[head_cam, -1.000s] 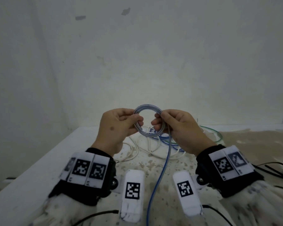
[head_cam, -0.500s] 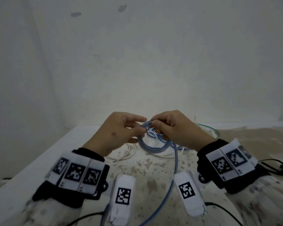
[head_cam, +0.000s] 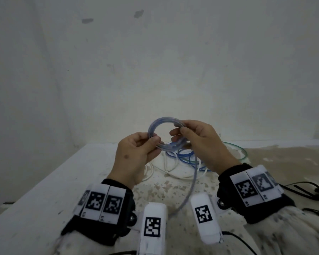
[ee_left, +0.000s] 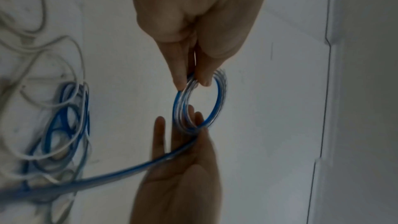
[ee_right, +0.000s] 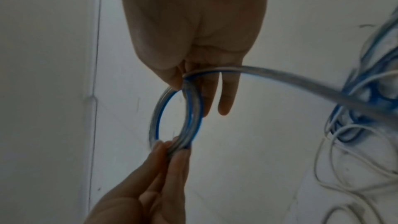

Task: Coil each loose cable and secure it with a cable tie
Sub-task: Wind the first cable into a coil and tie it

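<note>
**Coil lifted higher between two hands**

The blue cable coil (head_cam: 162, 134), low over the table (head_cam: 44, 190) half a second earlier, was raised and held upright. The left hand (head_cam: 134, 157) pinched its near-left edge between thumb and fingertips; the right hand (head_cam: 201, 144) gripped its right side, where the loose tail dropped toward the camera. Tangled white and blue cables (head_cam: 180, 162) lay on the table below the coil.

Stained white table (head_cam: 50, 192) against a scuffed white wall (head_cam: 155, 70), thin black wires (head_cam: 309, 190) at right.
</note>
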